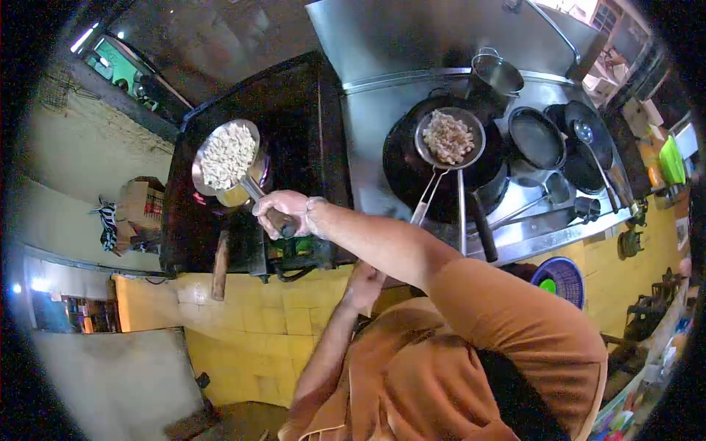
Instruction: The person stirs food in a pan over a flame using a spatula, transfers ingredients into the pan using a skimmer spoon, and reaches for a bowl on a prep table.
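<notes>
The right hand [283, 213] is wrapped tight around the handle of a steel pan [226, 158] full of pale chopped food, and the pan sits tilted over a dark burner stand [250, 132], its bowl up and to the left of the fist. The left hand [365, 283] rests low against the front edge of that burner stand, below the outstretched right forearm; whether its fingers are curled or spread cannot be told, since the arm covers part of it. To the right of the pan, beyond a steel counter [368, 132], a black wok [441, 165] holds a long-handled strainer [448, 137] heaped with more pale food, the strainer's handle running down toward the counter's front edge. Further right of the pan stand a second dark pan [537, 137], a ladle [588, 143] lying across another black pan, and a small steel pot [498, 73] at the back. Below the counter, right of the pan, sits a blue basket [562, 279]. The person's orange sleeve [515, 323] blocks the view of the floor there, and yellow tiles [250, 323] face the wall under the burner stand.
</notes>
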`<state>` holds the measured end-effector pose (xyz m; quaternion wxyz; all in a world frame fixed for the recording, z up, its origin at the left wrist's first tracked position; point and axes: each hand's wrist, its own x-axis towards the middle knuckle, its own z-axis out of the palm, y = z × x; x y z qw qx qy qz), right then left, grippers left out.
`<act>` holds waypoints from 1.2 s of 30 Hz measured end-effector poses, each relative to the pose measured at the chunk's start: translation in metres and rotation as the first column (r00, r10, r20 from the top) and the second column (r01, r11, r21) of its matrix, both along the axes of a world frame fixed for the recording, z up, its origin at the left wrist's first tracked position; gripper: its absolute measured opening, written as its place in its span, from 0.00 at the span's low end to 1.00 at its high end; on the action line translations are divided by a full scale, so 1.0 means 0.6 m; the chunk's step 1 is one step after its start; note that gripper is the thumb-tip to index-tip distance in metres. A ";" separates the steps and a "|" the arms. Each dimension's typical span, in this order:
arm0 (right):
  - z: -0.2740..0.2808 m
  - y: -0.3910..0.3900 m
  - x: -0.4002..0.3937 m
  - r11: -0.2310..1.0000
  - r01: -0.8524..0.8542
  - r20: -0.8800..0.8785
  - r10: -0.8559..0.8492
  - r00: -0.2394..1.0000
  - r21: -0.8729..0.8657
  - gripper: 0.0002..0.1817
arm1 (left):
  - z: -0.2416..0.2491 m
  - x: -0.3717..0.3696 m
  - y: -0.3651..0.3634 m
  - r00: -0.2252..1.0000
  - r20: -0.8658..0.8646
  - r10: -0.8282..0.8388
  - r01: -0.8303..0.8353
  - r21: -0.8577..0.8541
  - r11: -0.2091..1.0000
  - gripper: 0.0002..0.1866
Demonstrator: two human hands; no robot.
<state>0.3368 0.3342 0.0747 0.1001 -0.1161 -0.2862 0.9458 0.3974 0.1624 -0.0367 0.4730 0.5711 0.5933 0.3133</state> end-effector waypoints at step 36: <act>-0.164 0.007 0.783 0.675 0.301 0.521 -0.723 0.454 0.674 0.11 | -0.037 0.162 0.129 0.747 0.517 0.418 -0.151 -0.480 0.864 0.05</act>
